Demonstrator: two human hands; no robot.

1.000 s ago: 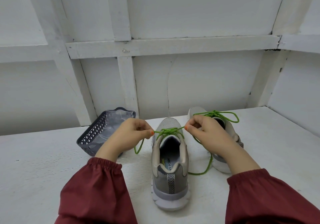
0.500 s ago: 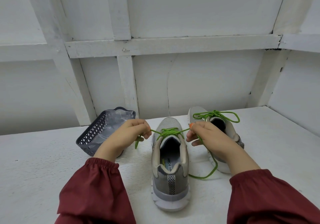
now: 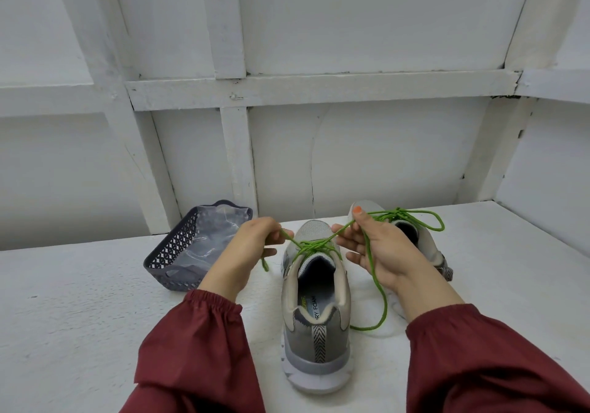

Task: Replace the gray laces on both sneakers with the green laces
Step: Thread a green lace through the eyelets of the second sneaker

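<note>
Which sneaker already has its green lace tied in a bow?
The far sneaker, behind the right hand; the near sneaker has no bow yet.

A makeshift work booth: white-painted, timber-framed walls (image 3: pixel 367 157) enclose a plain white tabletop (image 3: pixel 79 316).

Hands shift on the lace

The right hand (image 3: pixel 380 253) has rolled palm-up and risen, thumb lifted, so the green lace (image 3: pixel 314 246) now hooks over its fingers and runs down the palm. The left hand (image 3: pixel 250 246) has edged closer to the sneaker (image 3: pixel 316 332).
</note>
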